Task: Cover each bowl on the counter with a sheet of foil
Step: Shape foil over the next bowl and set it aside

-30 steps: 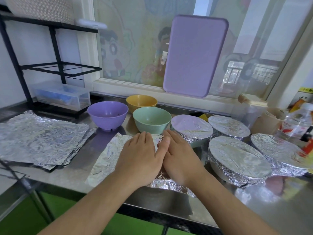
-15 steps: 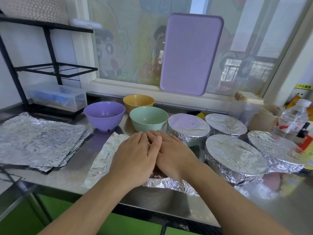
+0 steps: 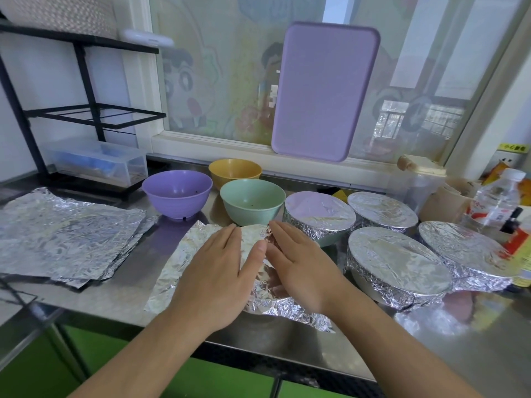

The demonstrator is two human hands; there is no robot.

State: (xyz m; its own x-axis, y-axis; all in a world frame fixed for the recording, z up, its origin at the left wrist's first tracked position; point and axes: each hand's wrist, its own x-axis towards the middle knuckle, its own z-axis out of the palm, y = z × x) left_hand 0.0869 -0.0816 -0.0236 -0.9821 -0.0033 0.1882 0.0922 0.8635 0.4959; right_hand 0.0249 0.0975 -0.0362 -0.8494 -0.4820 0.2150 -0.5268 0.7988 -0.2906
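Note:
A crinkled foil sheet (image 3: 184,254) lies flat on the steel counter (image 3: 94,300) in front of me. My left hand (image 3: 218,271) and my right hand (image 3: 298,262) rest palm down on it, fingers extended, a narrow strip of foil showing between them. Behind the sheet stand three uncovered bowls: purple (image 3: 177,193), green (image 3: 252,201) and yellow (image 3: 234,171). To the right are several bowls wrapped in foil, the nearest (image 3: 396,262) large and another (image 3: 319,216) just past my right hand. A stack of spare foil sheets (image 3: 66,237) lies at the left.
A purple cutting board (image 3: 321,90) leans on the window. A clear plastic box (image 3: 97,162) sits under a black rack (image 3: 86,113) at the back left. Bottles (image 3: 497,202) and a paper cup (image 3: 448,199) crowd the right end. The counter's front edge is just below my wrists.
My hands, pressed together on the foil before, have slid apart sideways, baring a strip of foil between them. The view has shifted slightly.

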